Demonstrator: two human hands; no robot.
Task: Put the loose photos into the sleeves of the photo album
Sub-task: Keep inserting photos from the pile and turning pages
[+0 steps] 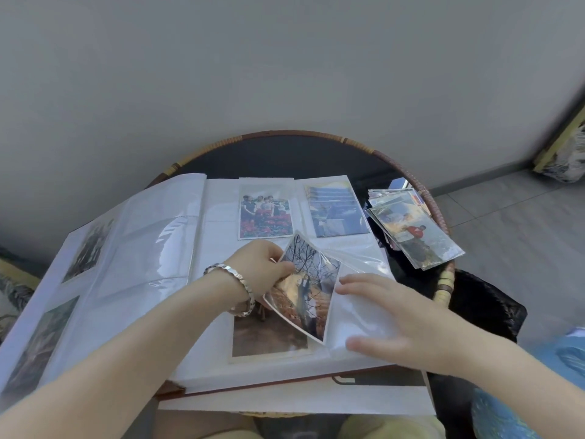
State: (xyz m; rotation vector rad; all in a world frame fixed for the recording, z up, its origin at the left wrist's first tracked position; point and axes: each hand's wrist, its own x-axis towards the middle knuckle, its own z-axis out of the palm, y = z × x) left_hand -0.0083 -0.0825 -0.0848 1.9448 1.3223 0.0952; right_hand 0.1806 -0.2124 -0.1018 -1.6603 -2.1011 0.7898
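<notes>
The left forearm (126, 359) is stretched over the open photo album (218, 198). A loose photo (304, 286) is pinched at its left edge by the left hand (262, 270), thumb on top. The photo is held above the right page, its long axis slanted from far left to near right, its right edge met by the raised clear film of a sleeve (357, 258). The right hand (389, 315) is laid flat on that sleeve, fingers straight. A sleeved photo (269, 337) is partly covered. A stack of loose photos (411, 229) lies to the right on the round table (408, 175).
</notes>
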